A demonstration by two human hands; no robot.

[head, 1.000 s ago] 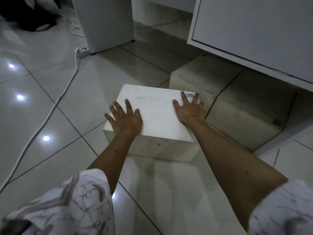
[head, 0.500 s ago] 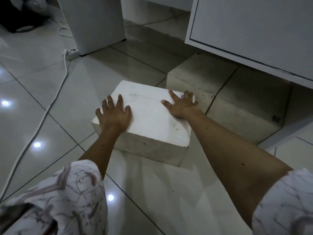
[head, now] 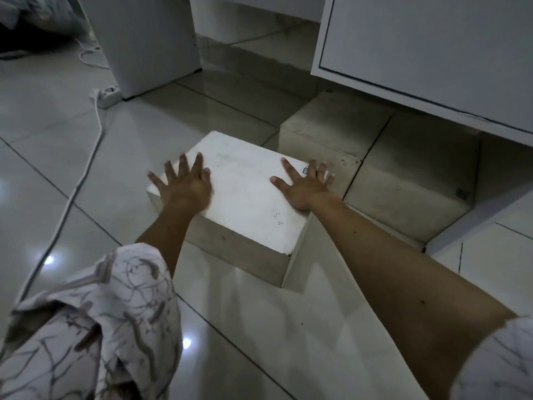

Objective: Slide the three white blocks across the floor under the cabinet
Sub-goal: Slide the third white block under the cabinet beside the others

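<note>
A white block (head: pixel 245 194) lies on the tiled floor in front of me, with "11.3" written near its right edge. My left hand (head: pixel 186 187) is flat on its left side, fingers spread and blurred. My right hand (head: pixel 304 186) is flat on its far right corner, over a small blue sticker. Two more blocks sit beyond it, partly under the white cabinet (head: pixel 432 53): the second block (head: pixel 326 131) touches the first block's far right corner, and the third block (head: pixel 412 180) lies to its right in shadow.
A white furniture leg panel (head: pixel 150 44) stands at the back left. A white power strip (head: pixel 105 95) with its cable (head: pixel 78 186) runs across the floor on the left. A low white cabinet base (head: pixel 473 223) borders the third block on the right.
The block has turned, its near corner swinging right and toward me. My left hand has slid toward the block's left edge with fingers spreading. The right hand stays at the far right corner.
</note>
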